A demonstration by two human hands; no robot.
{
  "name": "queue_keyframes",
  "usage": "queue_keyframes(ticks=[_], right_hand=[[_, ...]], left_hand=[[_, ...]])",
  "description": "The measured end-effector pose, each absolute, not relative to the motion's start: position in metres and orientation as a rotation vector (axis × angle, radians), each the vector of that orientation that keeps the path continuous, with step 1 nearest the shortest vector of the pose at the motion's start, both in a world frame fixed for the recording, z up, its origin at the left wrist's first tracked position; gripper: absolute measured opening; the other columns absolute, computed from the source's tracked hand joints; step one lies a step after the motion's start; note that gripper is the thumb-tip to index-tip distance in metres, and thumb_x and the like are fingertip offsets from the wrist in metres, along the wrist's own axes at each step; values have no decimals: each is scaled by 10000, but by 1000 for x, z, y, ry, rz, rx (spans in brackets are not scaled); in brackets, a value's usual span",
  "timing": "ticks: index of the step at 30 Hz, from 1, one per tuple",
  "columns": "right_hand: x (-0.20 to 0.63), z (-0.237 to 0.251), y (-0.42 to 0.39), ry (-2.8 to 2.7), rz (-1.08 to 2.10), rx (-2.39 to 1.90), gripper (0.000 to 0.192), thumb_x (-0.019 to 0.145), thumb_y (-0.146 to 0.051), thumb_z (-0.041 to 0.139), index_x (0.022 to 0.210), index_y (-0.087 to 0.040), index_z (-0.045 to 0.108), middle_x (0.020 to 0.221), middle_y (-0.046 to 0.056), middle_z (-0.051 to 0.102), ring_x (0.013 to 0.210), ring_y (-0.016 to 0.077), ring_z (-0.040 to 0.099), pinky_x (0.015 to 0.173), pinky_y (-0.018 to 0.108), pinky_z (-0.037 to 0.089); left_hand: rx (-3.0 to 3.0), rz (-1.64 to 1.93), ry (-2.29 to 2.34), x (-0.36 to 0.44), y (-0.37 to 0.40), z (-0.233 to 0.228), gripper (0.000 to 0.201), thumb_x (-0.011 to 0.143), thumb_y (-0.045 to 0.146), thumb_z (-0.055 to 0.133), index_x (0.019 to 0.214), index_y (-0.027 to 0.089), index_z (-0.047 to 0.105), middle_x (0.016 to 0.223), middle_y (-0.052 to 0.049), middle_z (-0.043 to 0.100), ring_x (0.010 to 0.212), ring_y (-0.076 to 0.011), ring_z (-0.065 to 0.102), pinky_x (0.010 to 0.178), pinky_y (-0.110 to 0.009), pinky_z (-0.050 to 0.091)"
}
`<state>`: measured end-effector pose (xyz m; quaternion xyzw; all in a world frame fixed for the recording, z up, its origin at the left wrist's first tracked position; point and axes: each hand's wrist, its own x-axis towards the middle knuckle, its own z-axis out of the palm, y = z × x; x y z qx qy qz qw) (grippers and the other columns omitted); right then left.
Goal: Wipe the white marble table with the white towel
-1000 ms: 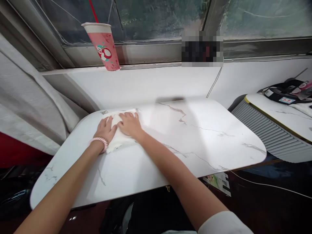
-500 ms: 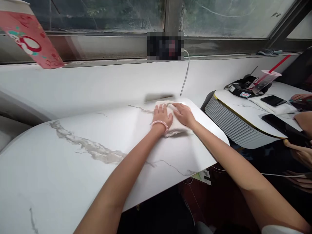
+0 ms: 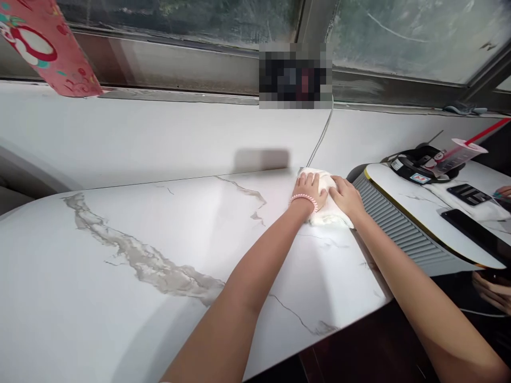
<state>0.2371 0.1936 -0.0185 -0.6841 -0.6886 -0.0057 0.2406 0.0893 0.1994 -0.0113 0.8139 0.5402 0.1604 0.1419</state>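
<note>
A white cloth (image 3: 329, 211) lies bunched at the far right corner of a white marble-patterned table (image 3: 167, 207). My left hand (image 3: 310, 190) presses down on the cloth's left part, palm down, its fingers laid out flat and a pink coiled band on the wrist. On the cloth's right side rests my right hand (image 3: 346, 198), fingers stretched forward and thumb apart. Both arms are extended away from me. The hands and folds hide part of the cloth and the tabletop under it.
A second table (image 3: 419, 183) with a ribbed side stands at the right, bearing a black headband-like device (image 3: 411, 165), a cup with a red straw (image 3: 459, 154) and phones (image 3: 473, 234). Another person's hand (image 3: 493, 290) shows there. A pink cup (image 3: 59, 58) stands on the sill; a cable (image 3: 321, 139) hangs down.
Both hands and the cloth have moved right across the tabletop to its far right corner. The view has shifted too.
</note>
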Motion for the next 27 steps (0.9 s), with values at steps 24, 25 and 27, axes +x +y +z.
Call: queue_keyframes(ticks=[24, 25, 27], right_hand=[[-25, -14, 200, -2161, 61, -1632, 474, 908, -245, 376, 1342, -157, 545, 1368, 168, 597, 1272, 309, 513, 1128, 531, 311], [-47, -13, 194, -2179, 88, -1608, 474, 913, -242, 378, 1351, -154, 538, 1370, 167, 594, 1280, 309, 505, 1135, 531, 297], [-94, -11, 180, -2222, 143, -1534, 469, 927, -239, 380, 1365, -152, 525, 1377, 159, 589, 1297, 308, 488, 1148, 536, 269]], left_hand=[[2077, 534, 1977, -159, 172, -12, 634, 985, 375, 336, 1565, 125, 280, 1642, -100, 298, 1520, -273, 248, 1253, -406, 199], [2065, 523, 2016, -180, 165, -12, 633, 985, 372, 341, 1567, 132, 276, 1644, -96, 296, 1521, -269, 248, 1250, -409, 206], [2035, 493, 2110, -227, 148, -12, 628, 983, 369, 341, 1569, 152, 276, 1642, -90, 299, 1520, -260, 256, 1244, -422, 216]])
